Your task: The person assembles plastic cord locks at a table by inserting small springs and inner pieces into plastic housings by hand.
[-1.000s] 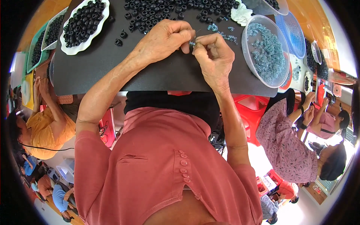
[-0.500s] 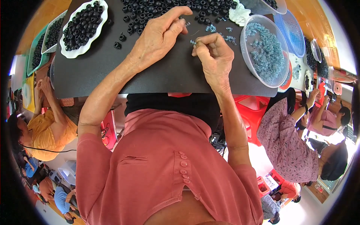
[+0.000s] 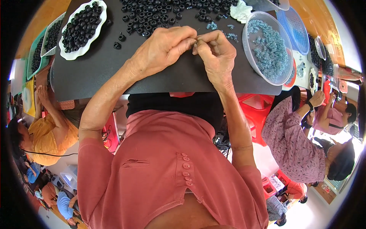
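Above the dark tabletop [image 3: 152, 82], my left hand [image 3: 164, 49] and my right hand [image 3: 217, 57] meet fingertip to fingertip. Thumb and forefinger of each are pinched together. Whatever sits between them is hidden or too small to name. Just past the hands lies a wide spread of small black cup-shaped parts with round holes [image 3: 150, 19]. Little bluish coil springs [image 3: 231, 36] lie loose beyond my right hand. More of these springs [image 3: 272, 53] fill a clear round tub [image 3: 249, 63] to its right.
A white scalloped plate [image 3: 72, 56] heaped with black parts stands at the far left, two loose parts [image 3: 117, 45] near it. Crumpled white tissue [image 3: 241, 12] and a blue basket [image 3: 292, 30] lie far right. People sit at both sides; a red stool [image 3: 253, 114] stands right.
My left hand has come down and to the right, its forefinger closing into a pinch against my right fingertips. My right hand has shifted slightly up and left.
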